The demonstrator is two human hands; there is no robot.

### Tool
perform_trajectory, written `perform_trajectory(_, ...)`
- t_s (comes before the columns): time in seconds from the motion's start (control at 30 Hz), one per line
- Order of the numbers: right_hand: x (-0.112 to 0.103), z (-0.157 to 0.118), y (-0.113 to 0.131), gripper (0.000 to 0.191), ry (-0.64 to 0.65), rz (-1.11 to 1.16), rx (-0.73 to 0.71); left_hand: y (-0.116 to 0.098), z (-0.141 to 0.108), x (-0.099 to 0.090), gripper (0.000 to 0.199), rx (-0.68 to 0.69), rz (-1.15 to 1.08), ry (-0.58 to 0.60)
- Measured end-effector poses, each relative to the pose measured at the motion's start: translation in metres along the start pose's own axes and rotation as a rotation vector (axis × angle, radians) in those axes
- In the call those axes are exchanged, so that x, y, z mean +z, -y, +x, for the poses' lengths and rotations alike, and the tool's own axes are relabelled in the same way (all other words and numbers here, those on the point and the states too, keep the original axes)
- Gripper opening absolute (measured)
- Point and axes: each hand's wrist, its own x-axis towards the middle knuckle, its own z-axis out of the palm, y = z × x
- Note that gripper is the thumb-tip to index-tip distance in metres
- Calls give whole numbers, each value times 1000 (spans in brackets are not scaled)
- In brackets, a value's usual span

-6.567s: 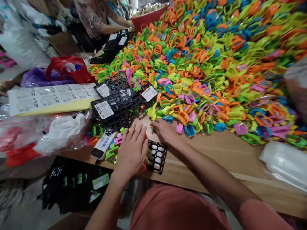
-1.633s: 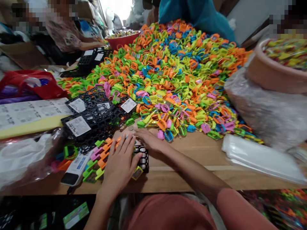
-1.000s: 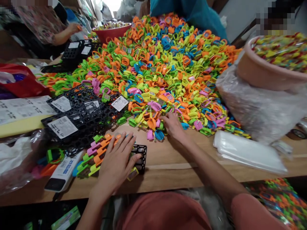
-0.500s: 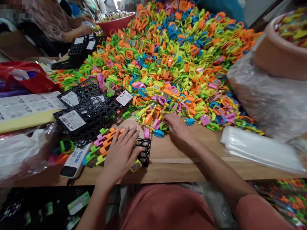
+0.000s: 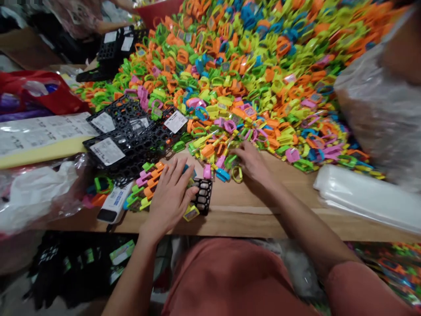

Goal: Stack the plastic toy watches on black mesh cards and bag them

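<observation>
My left hand (image 5: 173, 197) lies flat with fingers spread over a black plastic tray (image 5: 202, 197). Rows of orange, green, pink and yellow toy watches (image 5: 149, 186) fill the tray's left side, and cells at its right end show bare. A yellow toy watch (image 5: 191, 213) sticks out below my thumb. At the front edge of a large heap of toy watches (image 5: 226, 101), my right hand (image 5: 251, 161) has its fingers bent together; what is between the fingertips is hidden. A yellow-green toy watch (image 5: 237, 174) lies just below them, near a blue one (image 5: 222, 175).
Black trays with white labels (image 5: 107, 151) are stacked at the left, beside a white device (image 5: 115, 204) and printed sheets (image 5: 46, 131). Clear plastic bags (image 5: 368, 197) lie at the right. Another person's arm (image 5: 115, 27) shows at the far left.
The view has shifted, so the table appears higher. My left hand stays on the tray. My right hand remains at the heap's edge, where a yellow-green toy watch now shows below its fingers.
</observation>
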Motion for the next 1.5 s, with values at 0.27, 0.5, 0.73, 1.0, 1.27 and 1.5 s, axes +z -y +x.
perform_trajectory(0.27,-5,-31,71,22,-16,263,60,-1,3,1,59,-48,-19,34)
perform_trajectory(0.5,67,-51,113,8,372,901,307,-2,5,1,53,-44,16,36)
perform_trajectory(0.73,76,-56,108,23,296,593,25,-5,4,0,54,-77,23,60)
perform_trajectory(1.0,78,-39,120,33,466,483,-134,-18,11,2,67,-116,55,49)
perform_trajectory(1.27,10,18,57,24,280,111,-196,-9,-6,3,58,-69,92,-4)
perform_trajectory(1.5,12,26,42,24,422,-230,-298,-8,-7,3,57,-87,91,-16)
